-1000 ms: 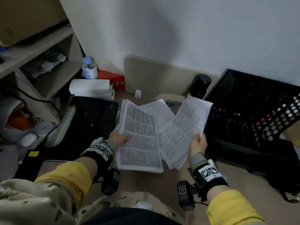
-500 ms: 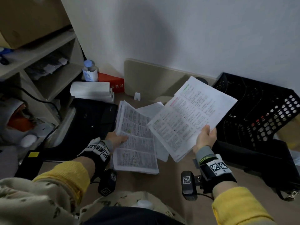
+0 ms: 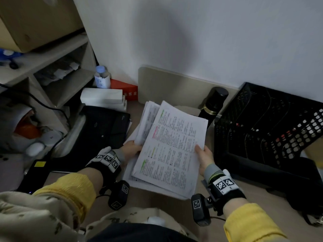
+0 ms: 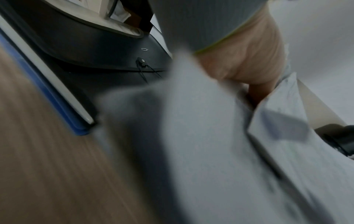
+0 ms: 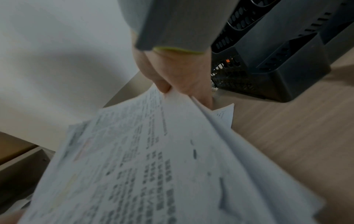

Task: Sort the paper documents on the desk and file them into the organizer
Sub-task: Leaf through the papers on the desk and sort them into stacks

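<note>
My right hand pinches a sheaf of printed pages with green and pink highlighting by its right edge; the same sheaf fills the right wrist view under my right hand. My left hand grips a second bundle of printed sheets at its lower edge, half covered by the right-hand sheaf. In the left wrist view my left hand holds blurred pages. The black mesh organizer stands to the right, beside my right hand.
More sheets lie on the wooden desk under the held pages. A black flask stands behind them, a black pouch to the left, with white boxes, a bottle and shelves beyond.
My right hand has swung its sheaf leftward and down, so it now overlaps the left-hand bundle. The left-hand bundle has tilted up more steeply.
</note>
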The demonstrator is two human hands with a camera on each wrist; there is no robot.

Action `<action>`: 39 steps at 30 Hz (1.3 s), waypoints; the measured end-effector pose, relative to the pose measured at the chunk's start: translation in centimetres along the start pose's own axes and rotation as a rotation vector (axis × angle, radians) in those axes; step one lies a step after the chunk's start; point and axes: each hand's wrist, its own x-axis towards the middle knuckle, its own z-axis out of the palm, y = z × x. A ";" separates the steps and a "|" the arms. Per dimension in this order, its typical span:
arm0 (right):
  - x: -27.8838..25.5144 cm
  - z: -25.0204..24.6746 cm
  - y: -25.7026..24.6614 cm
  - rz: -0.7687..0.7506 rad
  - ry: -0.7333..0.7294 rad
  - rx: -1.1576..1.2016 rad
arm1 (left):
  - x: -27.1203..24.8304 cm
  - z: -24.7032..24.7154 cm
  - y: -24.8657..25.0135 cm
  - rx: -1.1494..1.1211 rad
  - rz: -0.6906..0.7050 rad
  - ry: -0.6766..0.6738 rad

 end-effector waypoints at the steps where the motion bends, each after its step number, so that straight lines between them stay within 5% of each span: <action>1: -0.4 0.1 -0.2 0.013 -0.001 0.020 | 0.0 0.1 0.2 -0.004 -0.003 -0.003; 15: -0.6 0.2 0.2 -0.117 -0.007 0.047 | 0.2 2.2 2.0 -0.044 0.040 0.083; 25: -0.5 1.2 -1.9 -0.321 0.041 0.135 | -0.1 2.3 1.5 -0.081 0.332 0.002; 39: 0.3 1.9 0.6 -0.196 -0.178 -0.084 | 1.7 0.3 -1.3 -0.099 0.281 0.073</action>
